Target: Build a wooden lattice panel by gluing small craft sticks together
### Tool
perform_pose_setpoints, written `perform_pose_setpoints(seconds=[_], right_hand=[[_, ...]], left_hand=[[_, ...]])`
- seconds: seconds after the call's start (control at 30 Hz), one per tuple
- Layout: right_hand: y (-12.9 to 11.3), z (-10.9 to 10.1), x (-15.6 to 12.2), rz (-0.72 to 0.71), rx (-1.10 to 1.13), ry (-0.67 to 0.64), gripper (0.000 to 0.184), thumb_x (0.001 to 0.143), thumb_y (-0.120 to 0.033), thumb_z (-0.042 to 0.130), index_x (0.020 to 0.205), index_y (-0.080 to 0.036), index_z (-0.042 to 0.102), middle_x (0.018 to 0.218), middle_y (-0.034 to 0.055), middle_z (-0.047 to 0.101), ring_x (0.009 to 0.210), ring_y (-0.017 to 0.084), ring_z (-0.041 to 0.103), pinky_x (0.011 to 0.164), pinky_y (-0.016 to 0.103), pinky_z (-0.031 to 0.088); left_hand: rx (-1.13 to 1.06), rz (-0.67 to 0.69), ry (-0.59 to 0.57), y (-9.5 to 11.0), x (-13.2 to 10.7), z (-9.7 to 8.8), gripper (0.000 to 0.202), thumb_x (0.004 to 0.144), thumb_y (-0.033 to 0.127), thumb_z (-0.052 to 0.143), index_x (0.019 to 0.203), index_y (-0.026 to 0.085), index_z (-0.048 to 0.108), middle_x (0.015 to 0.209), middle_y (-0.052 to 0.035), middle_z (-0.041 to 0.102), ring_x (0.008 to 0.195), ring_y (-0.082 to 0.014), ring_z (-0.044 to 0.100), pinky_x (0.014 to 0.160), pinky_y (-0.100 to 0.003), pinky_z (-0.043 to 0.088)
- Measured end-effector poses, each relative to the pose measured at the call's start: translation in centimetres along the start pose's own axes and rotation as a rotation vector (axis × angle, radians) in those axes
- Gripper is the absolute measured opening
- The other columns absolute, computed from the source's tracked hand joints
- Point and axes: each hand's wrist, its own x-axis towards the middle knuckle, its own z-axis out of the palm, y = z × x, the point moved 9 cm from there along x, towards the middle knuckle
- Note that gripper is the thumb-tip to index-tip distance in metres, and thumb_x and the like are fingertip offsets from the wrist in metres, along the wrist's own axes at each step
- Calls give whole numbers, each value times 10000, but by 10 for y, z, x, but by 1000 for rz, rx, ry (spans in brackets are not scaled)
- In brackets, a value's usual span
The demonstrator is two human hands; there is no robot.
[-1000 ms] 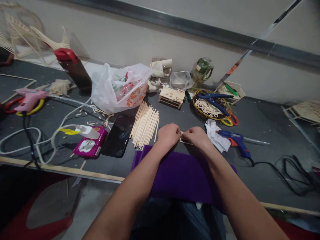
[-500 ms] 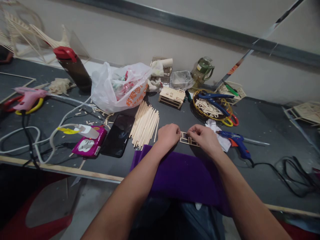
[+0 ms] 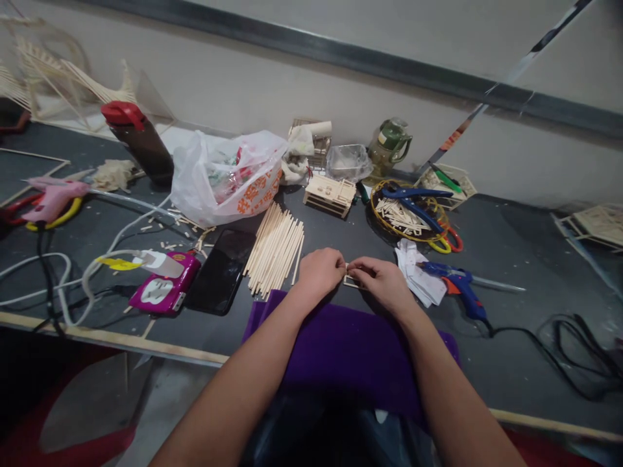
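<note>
My left hand (image 3: 322,272) is closed, its thumb and fingertips pinching the left end of a small wooden stick frame (image 3: 354,283) low over the dark table. My right hand (image 3: 382,279) is closed too, its fingertips pressed to the same frame just beside the left ones. Most of the frame is hidden behind the right fingers; only a lower strip shows. A pile of thin wooden sticks (image 3: 276,250) lies left of my left hand. Crumpled white paper (image 3: 421,275) is right of my right hand, touching a blue glue gun (image 3: 460,285). Purple cloth (image 3: 341,350) lies under my forearms.
Behind the hands stand a wooden stick model (image 3: 329,194) and a basket (image 3: 406,214) of stick offcuts with blue pliers on it. To the left are a phone (image 3: 222,271), a magenta box (image 3: 165,282) with cables, a plastic bag (image 3: 195,181), a bottle (image 3: 141,143) and a pink glue gun (image 3: 56,198).
My right hand has come left, close to my left fingertips, and now covers more of the stick frame. The whole view has shifted slightly.
</note>
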Motion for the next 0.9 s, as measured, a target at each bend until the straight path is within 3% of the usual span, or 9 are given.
perform_pose_setpoints(seconds=[0.23, 0.4, 0.53, 0.67, 0.8, 0.9], right_hand=[[-3, -1, -1, -18, -17, 9, 193, 856, -331, 540, 879, -243, 710, 810, 1, 724, 697, 153, 608, 628, 249, 376], [10, -15, -5, 50, 107, 134, 213, 853, -356, 542, 886, -215, 698, 579, -29, 582, 550, 131, 516, 548, 237, 341], [13, -21, -9, 71, 105, 185, 238, 861, -361, 526, 918, -210, 701, 555, -36, 539, 525, 127, 496, 527, 239, 331], [7, -15, -12, 59, 30, 118, 235, 847, -273, 500, 923, -237, 719, 646, -14, 666, 595, 148, 588, 560, 243, 379], [-4, -14, -14, -35, 49, 119, 317, 826, -179, 467, 966, -265, 737, 943, -2, 752, 827, 171, 676, 713, 259, 460], [-7, -10, -14, -75, -6, 74, 356, 837, -168, 460, 1017, -284, 744, 926, -1, 748, 828, 167, 676, 719, 261, 457]], left_hand=[[15, 6, -13, 0, 0, 2, 185, 839, 296, 559, 840, 241, 736, 844, -45, 735, 837, -220, 667, 716, -303, 469], [17, 13, -14, 2, -1, 1, 176, 835, 283, 563, 842, 230, 731, 847, -44, 734, 838, -210, 662, 721, -295, 465], [20, 16, -24, 3, -2, 1, 169, 834, 271, 567, 836, 227, 730, 848, -46, 733, 835, -207, 660, 730, -297, 465], [3, 47, -17, 5, -2, 1, 155, 833, 271, 581, 837, 239, 733, 838, -37, 733, 812, -207, 658, 716, -296, 462], [-27, 79, 7, 9, -3, -2, 168, 838, 250, 580, 887, 248, 741, 850, -28, 735, 781, -186, 648, 707, -280, 456], [-30, 66, 13, 9, -4, -4, 177, 838, 239, 575, 890, 243, 744, 841, -28, 734, 762, -182, 642, 693, -277, 449]])
